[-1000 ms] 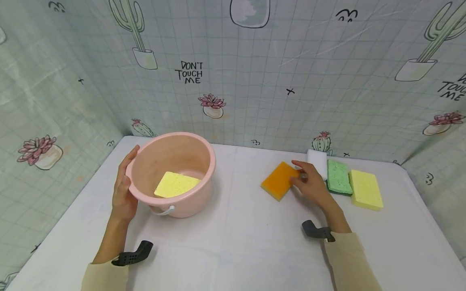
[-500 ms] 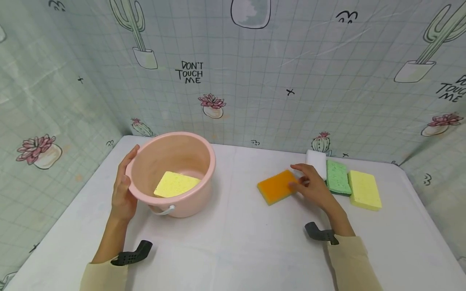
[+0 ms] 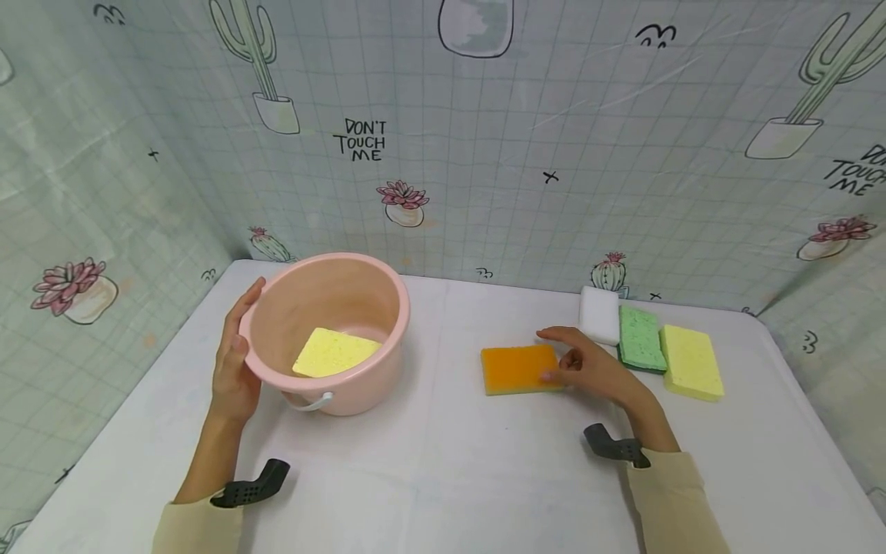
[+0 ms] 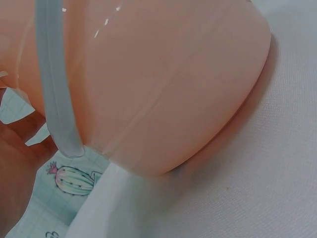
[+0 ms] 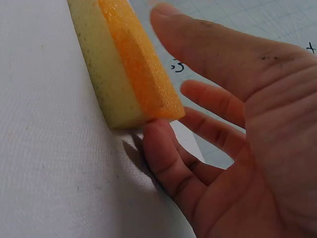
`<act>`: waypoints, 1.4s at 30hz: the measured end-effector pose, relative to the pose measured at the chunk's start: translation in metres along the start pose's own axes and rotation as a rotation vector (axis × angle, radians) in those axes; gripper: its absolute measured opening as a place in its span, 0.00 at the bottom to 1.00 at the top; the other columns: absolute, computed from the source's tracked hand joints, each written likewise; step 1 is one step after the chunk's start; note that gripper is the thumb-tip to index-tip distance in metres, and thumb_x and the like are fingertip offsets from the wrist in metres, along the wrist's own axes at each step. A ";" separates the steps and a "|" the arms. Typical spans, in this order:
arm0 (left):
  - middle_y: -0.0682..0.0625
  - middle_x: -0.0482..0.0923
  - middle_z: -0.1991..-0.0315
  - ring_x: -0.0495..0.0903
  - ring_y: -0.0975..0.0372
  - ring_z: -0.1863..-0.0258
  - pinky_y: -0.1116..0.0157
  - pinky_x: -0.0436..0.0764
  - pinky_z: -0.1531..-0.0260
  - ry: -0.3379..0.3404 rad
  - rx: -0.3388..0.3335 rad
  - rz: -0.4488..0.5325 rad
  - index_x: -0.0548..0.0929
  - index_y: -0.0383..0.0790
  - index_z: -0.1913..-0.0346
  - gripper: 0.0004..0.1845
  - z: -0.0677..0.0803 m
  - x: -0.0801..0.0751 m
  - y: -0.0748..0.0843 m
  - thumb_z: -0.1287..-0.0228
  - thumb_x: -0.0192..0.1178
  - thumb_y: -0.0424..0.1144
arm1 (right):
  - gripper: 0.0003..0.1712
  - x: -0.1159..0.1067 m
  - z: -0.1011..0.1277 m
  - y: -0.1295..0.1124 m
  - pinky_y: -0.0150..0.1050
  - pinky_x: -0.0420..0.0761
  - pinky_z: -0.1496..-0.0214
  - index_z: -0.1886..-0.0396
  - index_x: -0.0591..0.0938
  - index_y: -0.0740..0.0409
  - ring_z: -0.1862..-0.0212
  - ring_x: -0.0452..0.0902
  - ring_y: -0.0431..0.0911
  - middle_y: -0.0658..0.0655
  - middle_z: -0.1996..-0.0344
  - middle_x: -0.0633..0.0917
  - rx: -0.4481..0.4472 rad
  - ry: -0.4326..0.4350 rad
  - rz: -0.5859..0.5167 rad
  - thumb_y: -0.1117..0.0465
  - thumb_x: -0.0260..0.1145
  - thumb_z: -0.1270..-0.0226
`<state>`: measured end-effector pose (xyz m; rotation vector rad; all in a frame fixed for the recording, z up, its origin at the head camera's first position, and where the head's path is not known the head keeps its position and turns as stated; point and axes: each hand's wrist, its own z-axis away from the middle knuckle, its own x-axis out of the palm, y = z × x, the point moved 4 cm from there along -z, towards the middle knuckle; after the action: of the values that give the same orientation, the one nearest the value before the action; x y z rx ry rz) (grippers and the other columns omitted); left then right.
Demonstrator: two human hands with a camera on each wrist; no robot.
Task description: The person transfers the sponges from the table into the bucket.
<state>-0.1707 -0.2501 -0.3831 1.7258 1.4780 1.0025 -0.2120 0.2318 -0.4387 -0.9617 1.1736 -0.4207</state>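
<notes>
On the white table a two-layer sponge (image 3: 517, 368), orange over yellow-green, lies flat with its long side across my view. Beside its right end is my right hand (image 3: 595, 368). In the right wrist view, one fingertip (image 5: 158, 141) touches the end of that sponge while the other fingers stay spread and loosely bent. My left hand (image 3: 235, 365) rests against the left side of a pink bucket (image 3: 367, 381), fingers along the outside of its rim. Inside the bucket lies a yellow sponge (image 3: 335, 352). A pale handle (image 4: 55, 79) hangs down the bucket's side.
At the back right, a white sponge (image 3: 599, 314), a green sponge (image 3: 640, 337) and another yellow sponge (image 3: 692, 362) lie in a row. A patterned curtain (image 3: 471, 154) stands behind the table and along both sides.
The orange sponge has turned from a diagonal to lying crosswise and slid slightly left and towards me, with my right hand following. My left hand and the bucket stay put.
</notes>
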 end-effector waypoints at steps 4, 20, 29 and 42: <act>0.43 0.49 0.26 0.53 0.50 0.31 0.67 0.68 0.40 -0.009 0.005 -0.005 0.56 0.40 0.27 0.33 0.000 0.001 0.000 0.33 0.46 0.45 | 0.40 0.000 0.001 0.003 0.32 0.74 0.64 0.33 0.70 0.52 0.64 0.70 0.51 0.59 0.37 0.65 -0.022 -0.038 -0.017 0.55 0.75 0.46; 0.43 0.50 0.26 0.53 0.50 0.31 0.68 0.68 0.40 0.013 -0.014 0.001 0.57 0.41 0.27 0.33 0.001 0.001 0.000 0.33 0.47 0.45 | 0.40 -0.002 0.007 0.009 0.33 0.75 0.59 0.32 0.68 0.48 0.57 0.69 0.54 0.57 0.49 0.70 -0.022 -0.118 -0.058 0.59 0.74 0.44; 0.44 0.50 0.26 0.52 0.50 0.31 0.67 0.67 0.39 0.006 -0.011 0.003 0.57 0.41 0.27 0.33 -0.001 0.001 0.001 0.33 0.46 0.45 | 0.41 -0.002 0.006 0.010 0.33 0.76 0.58 0.32 0.67 0.50 0.57 0.70 0.53 0.58 0.52 0.72 -0.031 -0.112 -0.062 0.59 0.74 0.45; 0.43 0.50 0.26 0.53 0.50 0.31 0.68 0.68 0.40 0.025 -0.017 0.000 0.57 0.41 0.27 0.33 0.001 0.001 0.000 0.34 0.47 0.45 | 0.37 -0.002 0.004 0.004 0.34 0.79 0.56 0.37 0.72 0.51 0.56 0.73 0.54 0.57 0.46 0.72 -0.060 -0.091 -0.113 0.61 0.76 0.48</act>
<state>-0.1699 -0.2491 -0.3832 1.7075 1.4810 1.0376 -0.2102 0.2376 -0.4406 -1.0916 1.0574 -0.4295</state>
